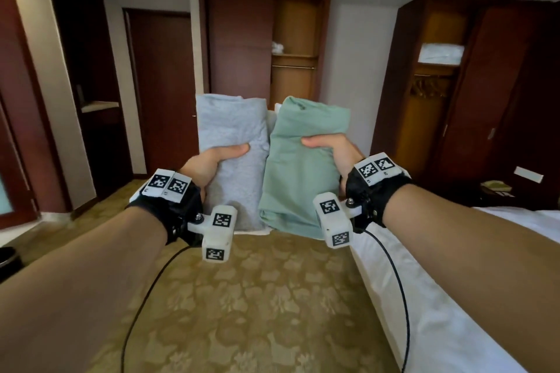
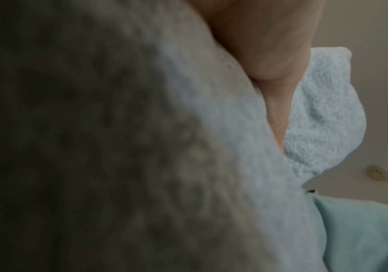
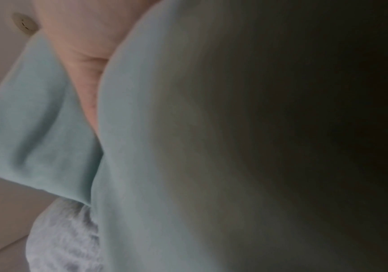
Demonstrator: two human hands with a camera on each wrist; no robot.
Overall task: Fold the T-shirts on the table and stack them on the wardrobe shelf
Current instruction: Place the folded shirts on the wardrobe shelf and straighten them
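A: Head view first. What's in hand?

B: 2 folded shirts, side by side and touching. The left hand (image 1: pixel 212 165) is clamped on the grey shirt (image 1: pixel 233 142), thumb on top. The right hand (image 1: pixel 330 151) is clamped on the green shirt (image 1: pixel 300 166) the same way. There's white cloth (image 1: pixel 270 118) showing between and under them; I cannot tell what it is.

A: So how far along?

B: I'd judge the folding of these 2 is done and only the carrying and stacking remain. Both are held up over the carpet (image 1: pixel 257 306), well short of any shelf.

A: Which shelf?

B: An open wardrobe (image 1: pixel 295 48) stands straight ahead with something white on its shelf. Another wardrobe (image 1: pixel 439 70) to the right holds a pale folded bundle (image 1: pixel 441 53) above a rail of hangers. Which is meant, I cannot tell.

A: Anything in the way?

B: The bed (image 1: pixel 454 297) runs along the right, and a dark bin (image 1: pixel 10 260) sits low at the left. The floor between looks passable. No table is in view, so I cannot say if more shirts wait.

A: Left wrist view?

B: Mostly grey shirt (image 2: pixel 223 128), close and blurred, with the thumb (image 2: pixel 270 46) pressed into it and a corner of green shirt (image 2: pixel 363 230) beside it.

A: Right wrist?

B: The mirror of it: green shirt (image 3: pixel 153 147) fills the view, the thumb (image 3: pixel 83 46) digs in, and grey shirt (image 3: pixel 65 239) peeks out below. A ceiling fitting (image 3: pixel 24 23) shows above.
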